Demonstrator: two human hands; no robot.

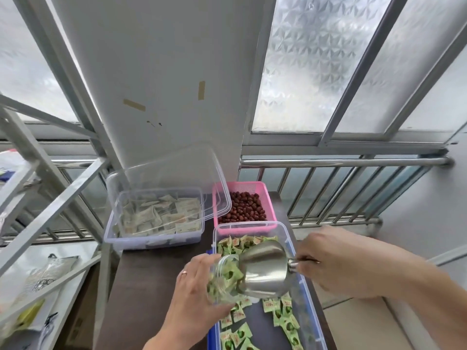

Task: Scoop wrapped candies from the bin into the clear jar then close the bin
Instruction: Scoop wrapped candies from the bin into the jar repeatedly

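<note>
Left hand (pixel 194 286): grip wrapped around the clear jar (pixel 225 280), held tilted over the near bin with its mouth turned toward the scoop; a ring shows on one finger.
Right hand (pixel 336 263): grip clenched on the handle of the metal scoop (pixel 262 270), fingers curled around the short stem at the scoop's narrow end.
Metal scoop: silver, cone-shaped bowl, tipped so its open lip meets the mouth of the jar; it hangs above the bin's middle.
Clear jar: transparent, partly filled with green wrapped candies visible through its wall; touching the scoop's lip.
Wrapped candies (pixel 284 315): green wrappers with a small red-and-white panel; loose in two patches on the bin floor, one at the far end, one nearer the camera, with bare floor between.
Bin (pixel 304 291): clear rectangular tub with a blue rim, open, standing on the dark surface (pixel 151 286) at its right side.
Pink basket (pixel 267 198): perforated plastic, just beyond the bin and touching its far edge, holding dark red oval pieces.
Second clear tub (pixel 154 238): at the surface's far left, filled with pale flat sachets; a transparent lid (pixel 177 170) leans tilted over it, propped against the white pillar (pixel 164 72).
Background: frosted windows and a metal railing (pixel 341 162) behind the surface; a grey metal rack (pixel 45 198) at left.
</note>
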